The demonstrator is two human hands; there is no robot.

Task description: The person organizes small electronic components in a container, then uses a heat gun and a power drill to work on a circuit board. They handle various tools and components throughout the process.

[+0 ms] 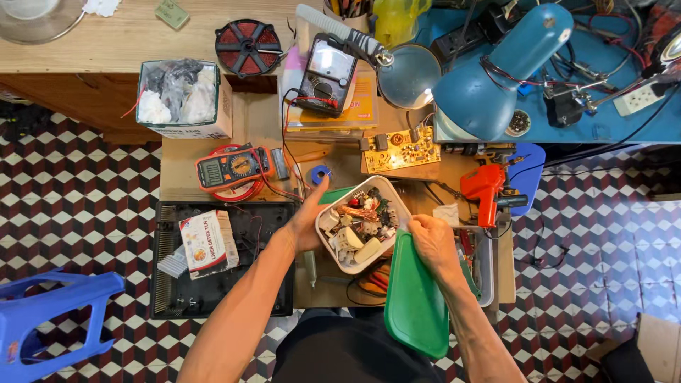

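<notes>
Green lid (415, 298) nearest, hanging off the table's front edge, pinched by right hand (433, 245). Left hand (310, 220) grips white box of parts (362, 223) by its left rim, over the table's crowded front-middle; little free room around.

Smooth green plastic lid (415, 298), glossy white plastic tub (365, 186), worn wooden bench (333, 159).

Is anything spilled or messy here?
Nothing has spilled. The white tub of parts is tilted between the left hand and right hand, with its green lid off and hanging below. The small bits are in a jumble but inside the tub.
</notes>
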